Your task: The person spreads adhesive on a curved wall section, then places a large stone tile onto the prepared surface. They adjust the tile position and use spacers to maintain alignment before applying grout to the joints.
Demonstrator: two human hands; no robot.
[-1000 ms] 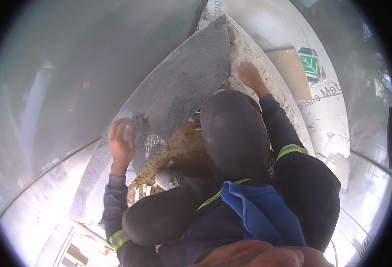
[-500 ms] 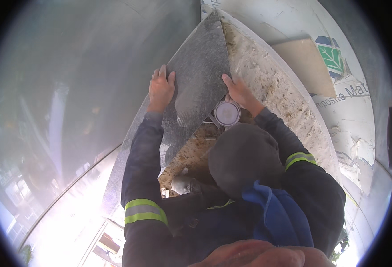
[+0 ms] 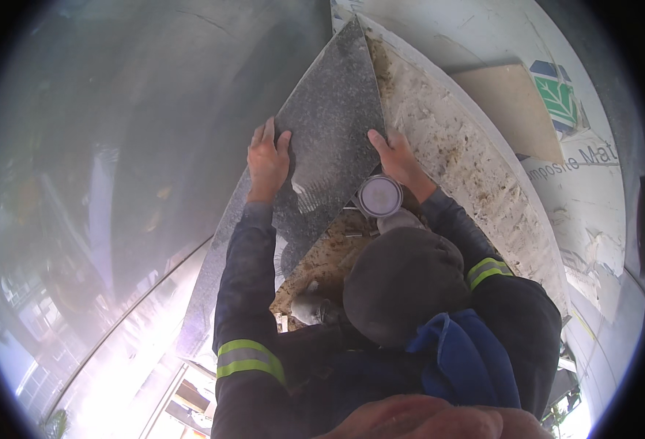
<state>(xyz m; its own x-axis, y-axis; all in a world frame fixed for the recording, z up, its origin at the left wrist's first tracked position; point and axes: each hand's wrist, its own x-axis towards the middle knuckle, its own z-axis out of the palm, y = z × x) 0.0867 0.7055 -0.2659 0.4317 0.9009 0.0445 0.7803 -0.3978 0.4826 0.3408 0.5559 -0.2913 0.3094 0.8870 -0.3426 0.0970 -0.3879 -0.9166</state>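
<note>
A dark grey speckled stone slab [image 3: 337, 95], pointed at its far end, lies before me. My left hand [image 3: 268, 164] grips its left edge, fingers over the rim and thumb on the face. At the opposite edge my right hand [image 3: 403, 161] has its thumb against the slab; its other fingers are mostly hidden. Beneath the right hand sits a round tin-like thing [image 3: 379, 196] with a pale top and raised rim. Pale scrape marks show on the slab near the left hand. A dark grey rounded fabric shape [image 3: 406, 285], possibly my bent knee, hides the area closer in.
Right of the slab runs a rough, mortar-smeared surface [image 3: 447, 154] with a raised curved border. Beyond it stand a film-covered white panel [image 3: 593, 197] and a tan board [image 3: 513, 106]. A shiny grey wall [image 3: 132, 132] rises on the left. Brown rubble [image 3: 330, 256] shows below the slab.
Both hands appear slightly lower in the picture, still at the slab's edges. The view has shifted a little, and the round tin-like thing appears slightly lower and farther right.
</note>
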